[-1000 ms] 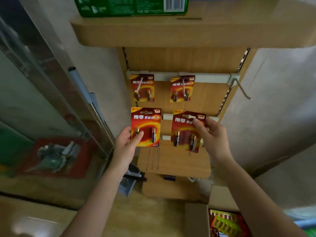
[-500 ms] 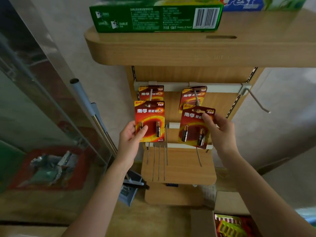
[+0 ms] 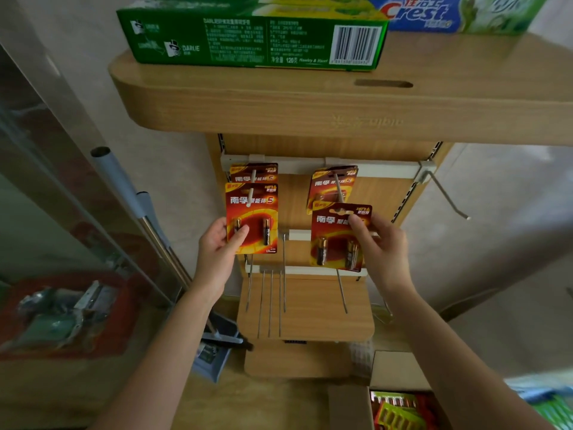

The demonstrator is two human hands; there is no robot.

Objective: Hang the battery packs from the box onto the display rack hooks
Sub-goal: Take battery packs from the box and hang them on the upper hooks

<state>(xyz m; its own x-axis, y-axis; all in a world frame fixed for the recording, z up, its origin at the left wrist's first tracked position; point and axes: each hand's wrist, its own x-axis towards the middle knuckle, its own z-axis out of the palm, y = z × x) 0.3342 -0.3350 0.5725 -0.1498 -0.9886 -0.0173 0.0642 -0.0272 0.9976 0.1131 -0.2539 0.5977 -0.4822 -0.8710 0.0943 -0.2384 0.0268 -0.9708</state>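
Observation:
My left hand (image 3: 217, 252) holds a red battery pack (image 3: 251, 218) by its lower left corner; the top left hook (image 3: 250, 193) pokes through its hang hole. Behind it another red pack (image 3: 254, 172) hangs on the same hook. My right hand (image 3: 378, 243) grips a second red battery pack (image 3: 338, 240) near its top edge, with its hang hole just below the tip of the middle hook (image 3: 338, 189). One more pack (image 3: 331, 184) hangs on that hook. The cardboard box (image 3: 400, 373) with more packs sits at the bottom right.
A bare hook (image 3: 446, 193) sticks out at the right end of the white rail (image 3: 387, 169). Several thin bare hooks (image 3: 269, 302) hang from the lower rail. A wooden shelf (image 3: 341, 103) overhead carries a green toothpaste box (image 3: 248, 35) and a blue one (image 3: 449, 13). A pole (image 3: 133, 200) leans at left.
Both hands rose with their packs toward the top rail. The left pack has slid onto the top left hook; the right pack came up to the tip of the middle hook.

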